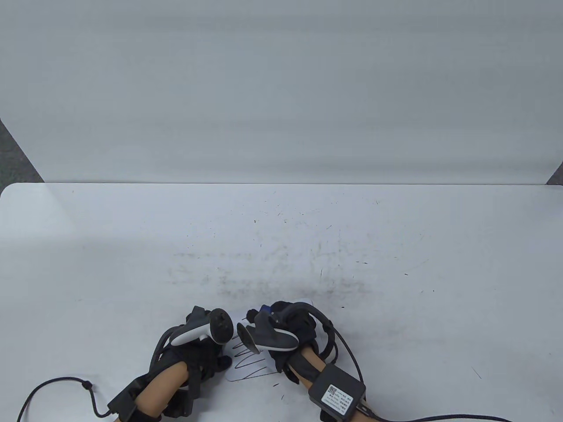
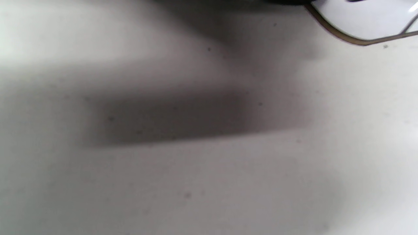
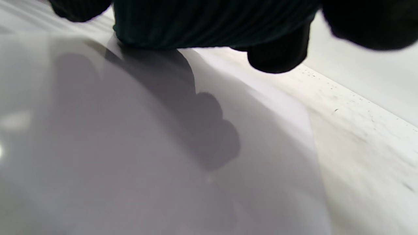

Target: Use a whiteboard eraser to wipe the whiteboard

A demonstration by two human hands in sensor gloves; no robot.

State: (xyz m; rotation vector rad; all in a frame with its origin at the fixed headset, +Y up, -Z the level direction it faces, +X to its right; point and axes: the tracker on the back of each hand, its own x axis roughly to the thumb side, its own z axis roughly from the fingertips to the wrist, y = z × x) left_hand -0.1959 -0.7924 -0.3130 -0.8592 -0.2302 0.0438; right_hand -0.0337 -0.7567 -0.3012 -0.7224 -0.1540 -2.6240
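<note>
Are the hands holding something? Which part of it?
The right hand seems to grip a dark eraser from above, pressing it on the small whiteboard. The left hand rests at the board's left edge; whether it grips cannot be told.

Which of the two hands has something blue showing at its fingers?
The right hand: a small blue part shows at its far end, over the small whiteboard with black scribbles. The left hand shows only black glove and its tracker.
</note>
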